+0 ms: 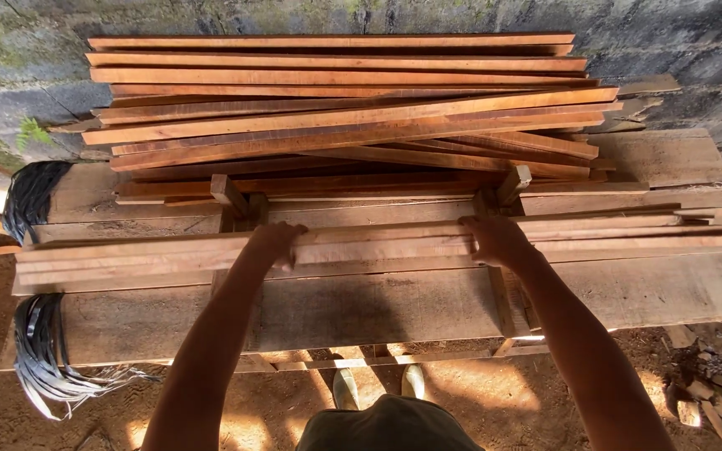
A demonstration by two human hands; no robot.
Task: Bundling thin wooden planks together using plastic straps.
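Note:
A bundle of long pale wooden slats [378,242] lies across a broad rough plank bench [378,309] in front of me. My left hand [276,242] grips the near edge of the bundle left of centre. Right of centre, my right hand [495,240] is closed over the same slats. Both arms reach forward from the bottom of the view. Behind the bundle, a tall stack of reddish-brown slats [344,108] rests on wooden supports [229,196] against a stone wall.
Black strapping [39,351] hangs off the bench's left end, with more of it [31,196] further back. Wood offcuts [708,401] lie on the dirt floor at right. My feet [378,386] stand under the bench edge. A mossy stone wall [10,75] closes the back.

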